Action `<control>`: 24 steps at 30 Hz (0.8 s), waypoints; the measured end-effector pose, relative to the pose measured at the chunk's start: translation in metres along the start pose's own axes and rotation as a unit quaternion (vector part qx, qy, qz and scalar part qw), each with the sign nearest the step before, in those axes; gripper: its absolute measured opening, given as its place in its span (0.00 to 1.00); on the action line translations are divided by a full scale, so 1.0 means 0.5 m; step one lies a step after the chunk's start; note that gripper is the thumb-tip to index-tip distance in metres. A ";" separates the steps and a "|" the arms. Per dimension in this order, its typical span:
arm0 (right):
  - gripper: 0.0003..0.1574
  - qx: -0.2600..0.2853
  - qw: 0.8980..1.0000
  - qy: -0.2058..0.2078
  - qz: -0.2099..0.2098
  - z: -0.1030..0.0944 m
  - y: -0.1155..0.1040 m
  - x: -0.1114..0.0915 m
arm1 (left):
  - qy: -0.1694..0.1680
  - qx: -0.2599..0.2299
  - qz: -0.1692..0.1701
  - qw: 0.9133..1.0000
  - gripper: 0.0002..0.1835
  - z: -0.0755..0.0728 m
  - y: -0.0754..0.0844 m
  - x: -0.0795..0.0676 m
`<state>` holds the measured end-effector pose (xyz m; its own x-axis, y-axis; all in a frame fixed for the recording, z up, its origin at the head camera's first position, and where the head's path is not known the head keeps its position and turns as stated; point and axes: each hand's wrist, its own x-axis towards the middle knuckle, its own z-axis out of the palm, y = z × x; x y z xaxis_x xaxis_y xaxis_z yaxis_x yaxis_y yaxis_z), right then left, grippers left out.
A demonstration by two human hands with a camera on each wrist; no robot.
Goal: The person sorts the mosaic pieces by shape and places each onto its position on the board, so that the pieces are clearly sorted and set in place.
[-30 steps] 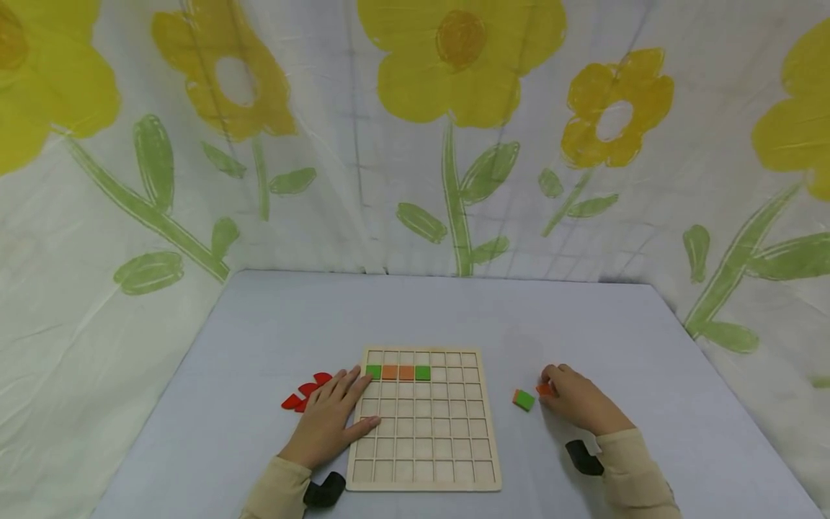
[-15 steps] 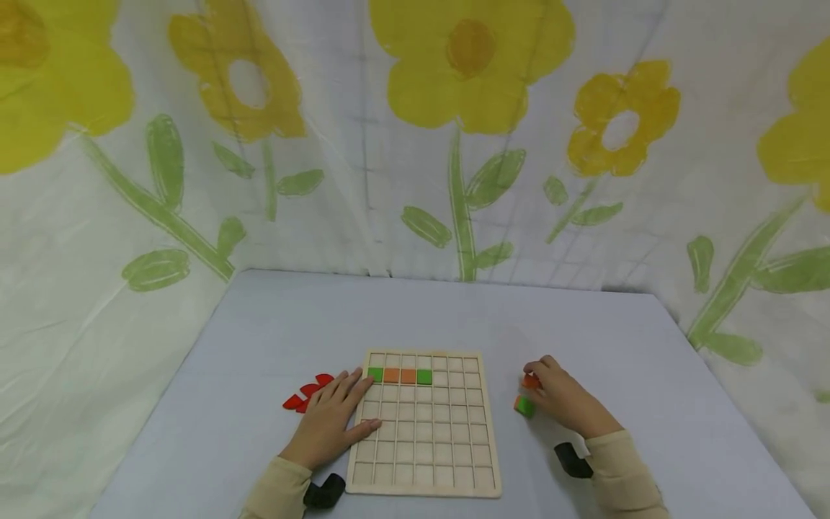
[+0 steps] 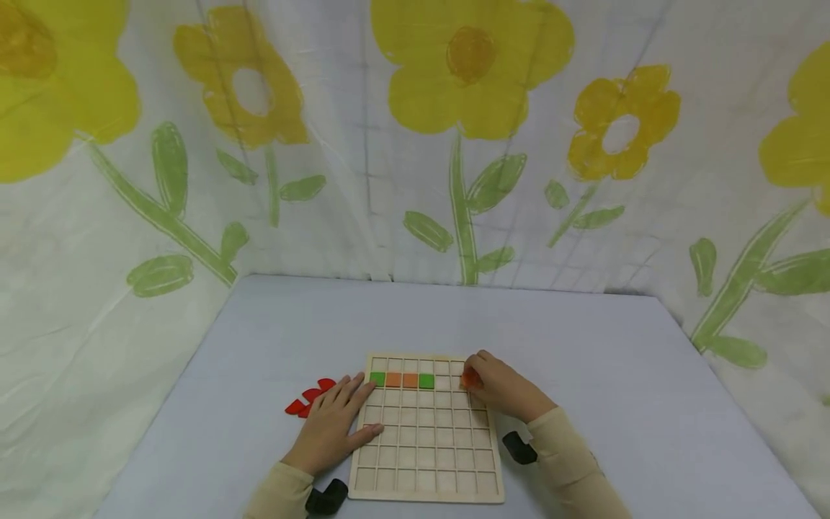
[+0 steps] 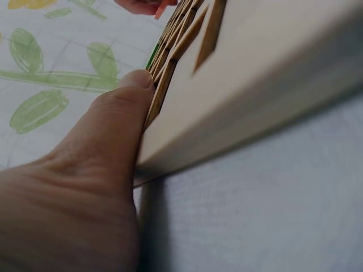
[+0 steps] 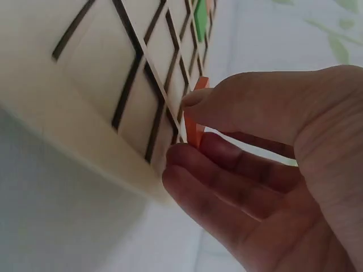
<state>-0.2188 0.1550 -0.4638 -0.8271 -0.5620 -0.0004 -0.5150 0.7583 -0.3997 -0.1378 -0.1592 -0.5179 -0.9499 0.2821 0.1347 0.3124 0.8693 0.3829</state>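
A pale wooden grid board [image 3: 416,457] lies on the table. In its second row from the far edge sit a green tile [image 3: 377,379], two orange tiles [image 3: 410,380] and another green tile [image 3: 426,380]. My left hand [image 3: 332,430] rests spread on the board's left edge, its thumb [image 4: 122,107] along the rim in the left wrist view. Over the far right of the same row, my right hand [image 3: 507,388] pinches an orange tile [image 5: 194,127] between thumb and fingers. The tile stands on edge, close over the cells. In the left wrist view, fingertips with orange show at the top.
Several red curved pieces [image 3: 310,396] lie left of the board, partly covered by the left hand. A white table [image 3: 402,310] extends around the board. Behind it hangs a white curtain with yellow flowers [image 3: 471,55].
My right hand has moved left from beside the board to over its right columns, carrying orange. The green-and-orange stack right of the board is no longer visible. My left hand has stayed put.
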 end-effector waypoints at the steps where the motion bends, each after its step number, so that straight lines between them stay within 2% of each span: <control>1: 0.09 -0.002 1.000 -0.003 -0.007 0.005 -0.003 0.005 | 0.001 0.000 0.000 1.000 0.41 0.001 0.000 0.000; 10: 0.06 -0.026 0.998 -0.010 -0.049 0.030 -0.028 0.028 | 0.009 -0.001 0.005 1.000 0.40 0.004 0.001 -0.004; 18: 0.05 -0.063 0.994 0.009 -0.093 0.045 -0.031 0.045 | 0.009 -0.004 0.003 1.000 0.40 0.001 0.001 -0.004; 24: 0.04 -0.057 0.994 0.013 -0.096 0.044 -0.034 0.050 | 0.016 -0.003 0.003 1.000 0.40 -0.001 0.001 -0.003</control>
<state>-0.2256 0.1207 -0.4774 -0.7161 -0.6921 0.0905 -0.6846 0.6712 -0.2841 -0.1364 -0.1591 -0.5173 -0.9471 0.2749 0.1656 0.3189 0.8650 0.3873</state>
